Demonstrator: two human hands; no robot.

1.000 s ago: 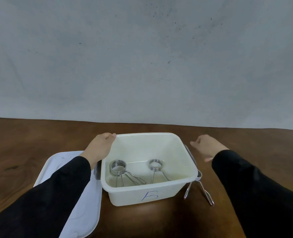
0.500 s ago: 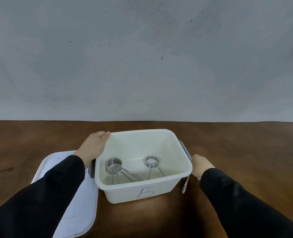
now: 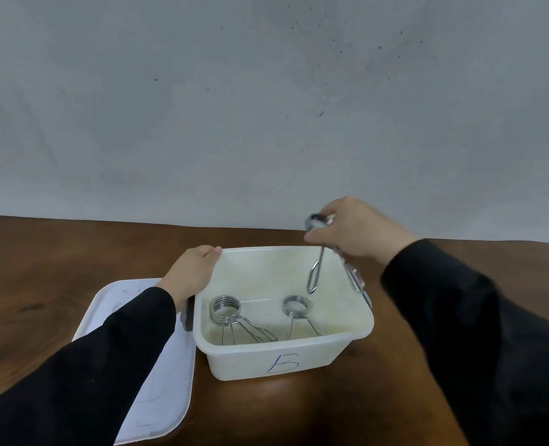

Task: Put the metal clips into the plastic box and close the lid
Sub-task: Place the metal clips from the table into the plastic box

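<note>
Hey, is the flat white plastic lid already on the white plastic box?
No, the flat white plastic lid lies on the brown wooden table, left of the open white plastic box.

Plain, bare indoor work spot, no sign telling home from lab or workshop, dark brown wooden table [image 3: 57, 252] with visible grain across the lower half of the frame, flat grey wall [image 3: 266, 107] with scattered small dark specks filling the upper half
</note>
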